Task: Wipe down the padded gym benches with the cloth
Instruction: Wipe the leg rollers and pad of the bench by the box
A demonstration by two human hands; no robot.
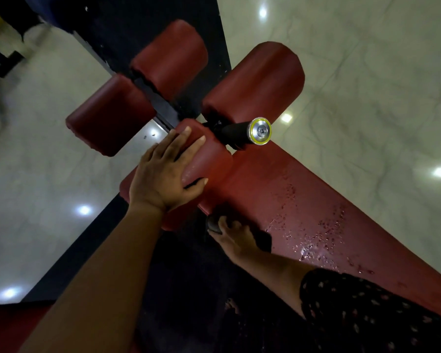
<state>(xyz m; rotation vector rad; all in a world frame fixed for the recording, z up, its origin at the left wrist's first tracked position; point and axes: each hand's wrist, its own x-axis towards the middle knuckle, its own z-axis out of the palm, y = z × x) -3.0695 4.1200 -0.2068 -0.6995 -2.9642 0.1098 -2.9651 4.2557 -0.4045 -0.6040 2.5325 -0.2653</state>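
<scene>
Left hand (pixel 163 174) flat, fingers straight, resting on roller pad (pixel 209 159) at bench end. Right hand (pixel 233 236) curled round dark cloth (pixel 264 240) at side edge of bench pad (pixel 290 179). Droplets (pixel 321 233) unwiped. Risk: roller turns under palm, brace slips; wet vinyl, cloth skids.

Dark cloth (pixel 264 242) mostly beneath the right hand (pixel 236 240) (hold of its fingers (pixel 224 223) unclear); bench pad (pixel 341 212) past the right edge.

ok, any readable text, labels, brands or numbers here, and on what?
No readable text anywhere.
End cap: yellow ring, bare metal, no marking.
Bench pad, cloth: no labels visible.
Sleeve: pattern only, no words.
</scene>
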